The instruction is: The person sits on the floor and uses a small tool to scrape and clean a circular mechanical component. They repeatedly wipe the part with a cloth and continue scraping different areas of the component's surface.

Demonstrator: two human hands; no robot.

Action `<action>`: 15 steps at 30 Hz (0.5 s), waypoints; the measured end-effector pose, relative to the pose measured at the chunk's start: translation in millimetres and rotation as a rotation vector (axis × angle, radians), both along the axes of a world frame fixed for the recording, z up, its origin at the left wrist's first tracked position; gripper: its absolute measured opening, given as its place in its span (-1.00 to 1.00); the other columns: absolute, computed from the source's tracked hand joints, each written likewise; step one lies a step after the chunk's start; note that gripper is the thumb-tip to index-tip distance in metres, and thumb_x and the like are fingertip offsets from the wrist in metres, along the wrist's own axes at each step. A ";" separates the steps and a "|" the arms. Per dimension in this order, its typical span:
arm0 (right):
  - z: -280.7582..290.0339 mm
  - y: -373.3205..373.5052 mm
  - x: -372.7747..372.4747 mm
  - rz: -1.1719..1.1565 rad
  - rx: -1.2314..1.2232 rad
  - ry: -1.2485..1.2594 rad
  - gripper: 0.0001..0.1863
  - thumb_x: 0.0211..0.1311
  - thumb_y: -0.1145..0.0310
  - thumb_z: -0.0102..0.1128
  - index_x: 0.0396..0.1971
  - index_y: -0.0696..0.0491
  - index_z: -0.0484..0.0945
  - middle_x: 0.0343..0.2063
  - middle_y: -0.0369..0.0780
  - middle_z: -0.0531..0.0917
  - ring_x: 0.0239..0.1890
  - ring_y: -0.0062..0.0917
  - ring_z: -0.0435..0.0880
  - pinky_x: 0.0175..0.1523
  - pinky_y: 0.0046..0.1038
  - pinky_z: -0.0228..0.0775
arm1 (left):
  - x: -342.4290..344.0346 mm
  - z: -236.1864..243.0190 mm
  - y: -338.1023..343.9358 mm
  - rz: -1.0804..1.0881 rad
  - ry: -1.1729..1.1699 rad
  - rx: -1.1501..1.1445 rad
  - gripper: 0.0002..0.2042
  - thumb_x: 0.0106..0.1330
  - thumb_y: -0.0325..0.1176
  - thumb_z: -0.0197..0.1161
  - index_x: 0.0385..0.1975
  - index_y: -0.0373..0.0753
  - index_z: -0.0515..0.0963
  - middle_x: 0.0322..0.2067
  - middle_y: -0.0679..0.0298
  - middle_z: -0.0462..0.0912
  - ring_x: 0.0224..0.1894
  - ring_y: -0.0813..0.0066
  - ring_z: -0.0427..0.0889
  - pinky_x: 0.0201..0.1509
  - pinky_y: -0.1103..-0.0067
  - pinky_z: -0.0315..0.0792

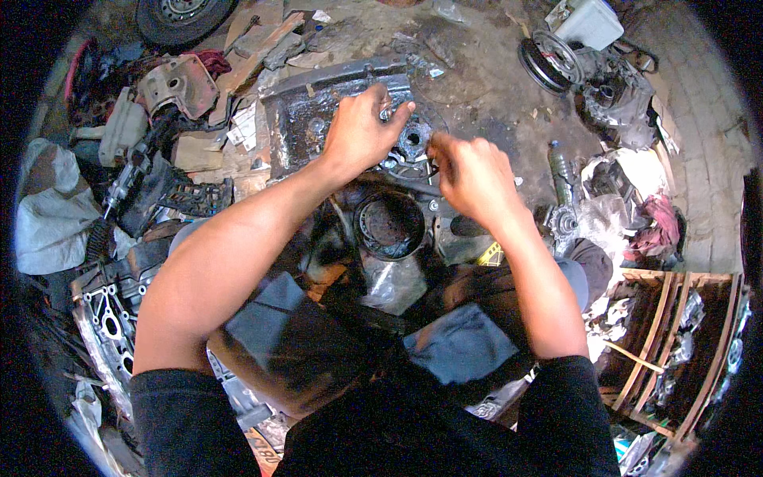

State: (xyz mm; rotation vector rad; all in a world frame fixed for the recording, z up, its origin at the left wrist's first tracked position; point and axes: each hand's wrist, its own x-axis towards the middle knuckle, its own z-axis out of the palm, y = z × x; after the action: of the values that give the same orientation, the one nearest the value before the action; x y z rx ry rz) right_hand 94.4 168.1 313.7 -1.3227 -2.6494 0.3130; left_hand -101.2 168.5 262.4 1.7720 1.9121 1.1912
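While the person in the black shirt [397, 429] leans over the work, both arms reach toward the upper centre of the frame, where a round metal part [412, 149] with a dark central hole sits by the right side of an oily metal tray [290, 143]. The left hand [362, 131] is partly curled at the part's left side, its thumb stuck out; I cannot tell whether it grips anything. The right hand [477, 175] is bent into a loose fist just right of the part, thumb and forefinger close together, though I can't make out anything between them.

Below the hands, near the centre, a dark round opening [389, 226] faces up. A tyred wheel [183, 14] lies at the upper left, a plastic bottle [560, 173] right of centre, and a slatted wooden frame [674, 350] at the lower right.
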 end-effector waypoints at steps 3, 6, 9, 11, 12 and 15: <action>4.3 -11.0 3.5 0.037 -0.035 0.053 -0.83 0.24 0.32 0.17 -0.23 0.01 0.66 -0.51 0.08 0.66 -0.38 0.06 0.68 -0.25 0.02 0.53 | -1.0 1.6 -1.6 -0.006 -0.035 0.040 -0.61 0.28 -0.09 0.36 -0.42 -0.37 0.51 -0.52 -0.12 0.59 -0.44 -0.12 0.62 -0.37 0.23 0.44; -0.8 -9.1 7.0 -0.004 -0.019 0.118 -0.81 0.29 0.28 0.15 -0.23 0.02 0.65 -0.54 0.09 0.66 -0.40 0.07 0.68 -0.26 0.05 0.54 | 3.3 6.8 -4.4 -0.010 -0.098 0.099 -0.63 0.32 -0.15 0.32 -0.39 -0.40 0.47 -0.57 -0.14 0.56 -0.46 -0.16 0.63 -0.38 0.19 0.44; -3.2 -6.3 5.8 -0.051 0.033 0.179 -0.84 0.30 0.30 0.15 -0.29 0.07 0.60 -0.57 0.08 0.63 -0.42 0.07 0.66 -0.30 0.03 0.50 | 11.6 17.9 -7.9 -0.011 -0.171 0.153 -0.67 0.35 -0.22 0.28 -0.39 -0.41 0.43 -0.60 -0.14 0.53 -0.47 -0.19 0.61 -0.39 0.17 0.41; -0.9 -10.8 0.3 -0.077 0.065 0.247 -0.85 0.30 0.35 0.18 -0.38 0.12 0.55 -0.60 0.06 0.59 -0.42 0.05 0.62 -0.33 -0.04 0.44 | 11.5 19.0 -9.7 -0.002 -0.186 0.183 -0.69 0.37 -0.25 0.26 -0.40 -0.40 0.41 -0.59 -0.14 0.52 -0.47 -0.20 0.60 -0.40 0.18 0.40; 0.0 -13.3 -3.5 -0.074 0.071 0.276 -0.85 0.30 0.35 0.18 -0.38 0.12 0.54 -0.60 0.06 0.59 -0.43 0.05 0.62 -0.34 -0.04 0.43 | 10.5 18.2 -9.4 0.005 -0.178 0.198 -0.70 0.37 -0.26 0.26 -0.41 -0.40 0.40 -0.58 -0.15 0.51 -0.47 -0.20 0.60 -0.39 0.18 0.39; -1.6 -18.8 -14.9 -0.035 0.092 0.309 -0.86 0.29 0.35 0.19 -0.39 0.11 0.55 -0.61 0.05 0.59 -0.45 0.04 0.62 -0.36 -0.05 0.43 | 8.4 11.6 -9.3 0.024 -0.176 0.208 -0.70 0.37 -0.28 0.25 -0.42 -0.40 0.39 -0.57 -0.15 0.52 -0.45 -0.21 0.59 -0.38 0.19 0.40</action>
State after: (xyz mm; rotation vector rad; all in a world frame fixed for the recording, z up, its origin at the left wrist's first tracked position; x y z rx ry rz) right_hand 79.5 149.3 312.1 -1.1844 -2.3529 0.3549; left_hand -92.8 159.2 274.0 1.6807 1.7685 1.5492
